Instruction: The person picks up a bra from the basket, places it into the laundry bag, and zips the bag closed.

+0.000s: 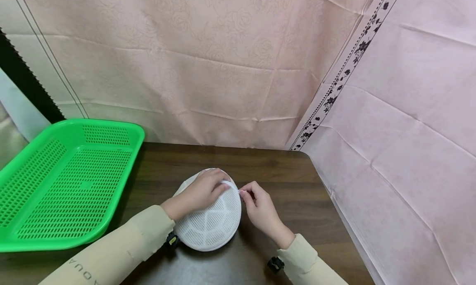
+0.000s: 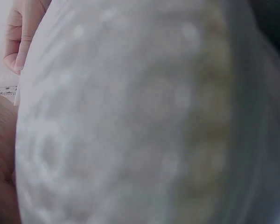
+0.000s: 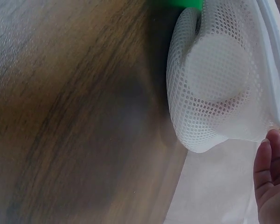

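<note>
A round white mesh laundry bag (image 1: 212,231) stands over the dark wooden table, its mesh face turned up. My left hand (image 1: 203,191) lies over its upper part and grips it near a white zipper band (image 1: 227,183). At the bag's right edge, thumb and forefinger of my right hand (image 1: 262,210) pinch the end of the band. In the right wrist view, the bag (image 3: 219,70) bulges, with the white zipper strip (image 3: 273,56) along one side and right-hand fingertips (image 3: 263,161) at its end. Blurred mesh (image 2: 121,112) fills most of the left wrist view.
A large green plastic basket (image 1: 139,134) with slotted sides sits on the left of the wooden table (image 1: 297,177). Pale pink cloth (image 1: 208,70) hangs behind the table, and more cloth (image 1: 416,111) with a black floral border covers the right side.
</note>
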A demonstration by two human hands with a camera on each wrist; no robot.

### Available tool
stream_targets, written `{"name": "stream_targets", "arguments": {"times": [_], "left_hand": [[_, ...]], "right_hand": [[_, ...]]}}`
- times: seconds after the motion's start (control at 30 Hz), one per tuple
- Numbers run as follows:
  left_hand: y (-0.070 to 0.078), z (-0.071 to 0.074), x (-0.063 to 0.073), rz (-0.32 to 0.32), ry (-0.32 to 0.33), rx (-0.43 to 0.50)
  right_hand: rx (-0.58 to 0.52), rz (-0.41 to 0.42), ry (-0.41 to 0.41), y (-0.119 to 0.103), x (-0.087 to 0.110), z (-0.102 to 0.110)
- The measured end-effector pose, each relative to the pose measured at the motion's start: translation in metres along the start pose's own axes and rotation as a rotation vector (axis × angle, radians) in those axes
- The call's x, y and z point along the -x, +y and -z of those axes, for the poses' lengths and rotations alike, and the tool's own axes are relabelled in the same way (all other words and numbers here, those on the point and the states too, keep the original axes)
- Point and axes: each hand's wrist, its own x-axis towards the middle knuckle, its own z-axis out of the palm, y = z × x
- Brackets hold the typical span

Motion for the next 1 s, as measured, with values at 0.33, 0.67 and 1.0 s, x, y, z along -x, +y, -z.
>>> {"name": "stream_targets", "arguments": {"times": [0.33,0.67,1.0], "left_hand": [[-0.001,0.006,-0.001,0.089,-0.005,0.048],[0.000,0.009,-0.001,0.118,-0.007,0.078],[-0.004,0.011,0.000,0.222,0.011,0.137]], "right_hand": [[0.025,0.011,-0.017,0.001,0.002,0.003],[0.018,0.011,-0.017,-0.002,0.001,0.005],[0.017,0.010,-0.007,-0.001,0.003,0.006]]}}
